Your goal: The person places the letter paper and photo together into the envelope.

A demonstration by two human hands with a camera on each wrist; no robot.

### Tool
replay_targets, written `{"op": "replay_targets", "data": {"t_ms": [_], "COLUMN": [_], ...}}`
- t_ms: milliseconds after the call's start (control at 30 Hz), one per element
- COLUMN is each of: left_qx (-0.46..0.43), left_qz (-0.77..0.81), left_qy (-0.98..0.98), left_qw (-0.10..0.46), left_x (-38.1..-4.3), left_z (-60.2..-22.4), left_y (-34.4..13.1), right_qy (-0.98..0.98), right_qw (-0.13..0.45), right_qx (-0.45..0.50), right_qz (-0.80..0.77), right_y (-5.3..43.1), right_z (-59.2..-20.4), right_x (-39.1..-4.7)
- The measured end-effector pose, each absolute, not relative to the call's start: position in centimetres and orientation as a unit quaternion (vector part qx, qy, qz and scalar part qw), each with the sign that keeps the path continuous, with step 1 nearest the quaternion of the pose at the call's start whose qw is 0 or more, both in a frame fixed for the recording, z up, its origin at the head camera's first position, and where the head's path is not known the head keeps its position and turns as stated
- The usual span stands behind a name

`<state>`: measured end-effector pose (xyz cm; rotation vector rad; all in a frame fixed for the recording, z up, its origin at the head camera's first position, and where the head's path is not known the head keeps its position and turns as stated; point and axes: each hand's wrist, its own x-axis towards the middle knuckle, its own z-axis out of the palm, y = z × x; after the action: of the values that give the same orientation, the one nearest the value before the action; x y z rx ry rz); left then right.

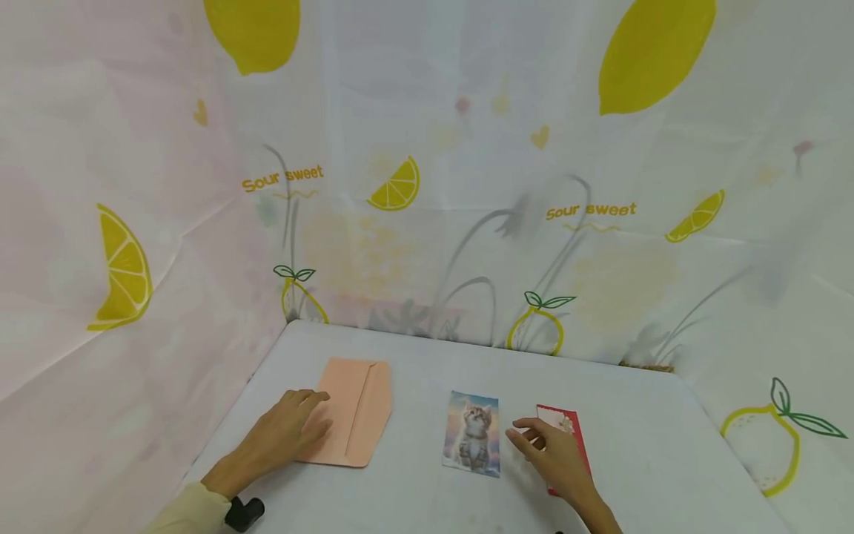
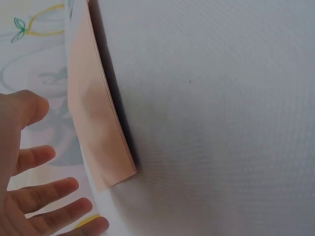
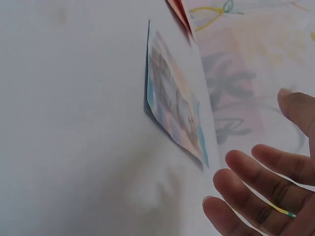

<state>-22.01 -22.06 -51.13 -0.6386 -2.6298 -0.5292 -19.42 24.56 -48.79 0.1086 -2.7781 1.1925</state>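
Right hand [image 1: 552, 454] empty, fingers loosely bent, over red floral card [image 1: 559, 417]. Kitten picture [image 1: 474, 434] just left of it, long axis near-to-far, closer to right hand than left. Left hand [image 1: 283, 432] empty, fingers spread, over peach envelope [image 1: 356, 415].

1. Grips: 2, both bare hands. 1 left grip [image 1: 283, 434], 1 right grip [image 1: 559, 458].
2. Peach envelope [image 1: 363, 415]: 1.
3. Kitten picture [image 1: 474, 436]: 1.
4. Red-edged card [image 1: 565, 422]: 1, partly covered.
5. Desk [image 1: 414, 500]: 1.
6. Pale sleeve [image 1: 193, 510]: 1 in head view.
7. Black wrist device [image 1: 243, 513]: 1 clear. Dark bit [image 1: 559, 532] at bottom edge of head view, too small to call.
8. Solid printed lemons [image 1: 657, 55]: 2, both cropped at frame top in head view.
9. Lemon slices [image 1: 398, 185], printed: 3.
10. Outlined lemons [image 1: 536, 330]: 3.
11. Green leaves [image 1: 819, 424]: 6, two per outlined lemon.
12. "Sour sweet" prints [image 1: 591, 211]: 2.
13. Small hearts [image 1: 540, 136]: 2.
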Motion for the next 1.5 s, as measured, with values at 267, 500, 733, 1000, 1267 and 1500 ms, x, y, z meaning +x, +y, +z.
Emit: {"op": "replay_targets", "data": {"t_ms": [267, 500, 733, 1000, 1267, 1500], "left_qx": [-0.225, -0.225, -0.223, -0.231, -0.233, -0.236], "left_qz": [-0.181, -0.168, -0.167, -0.165, -0.175, -0.177], "left_qy": [-0.943, -0.947, -0.95, -0.948, -0.948, -0.947], "left_qw": [0.165, 0.153, 0.14, 0.141, 0.13, 0.125], "left_x": [-22.2, -22.2, -22.4, -22.7, -22.7, -22.7], "left_z": [-51.2, -51.3, -51.3, -51.3, -51.4, -51.5], "left_y": [-21.6, -21.5, -21.4, -21.1, -21.0, -20.7], "right_qy": [-0.91, -0.903, -0.894, -0.89, -0.886, -0.878], "right_qw": [0.058, 0.053, 0.053, 0.041, 0.029, 0.01], "right_qx": [0.075, 0.119, 0.154, 0.18, 0.205, 0.21], "right_qz": [0.405, 0.41, 0.418, 0.418, 0.416, 0.43], "right_y": [22.2, 20.1, 18.0, 15.6, 12.7, 10.3], "right_z": [-49.4, -49.8, -50.2, -50.3, -50.8, -51.1], "right_x": [-20.1, -20.7, -21.4, -22.2, -22.8, -23.1]}}
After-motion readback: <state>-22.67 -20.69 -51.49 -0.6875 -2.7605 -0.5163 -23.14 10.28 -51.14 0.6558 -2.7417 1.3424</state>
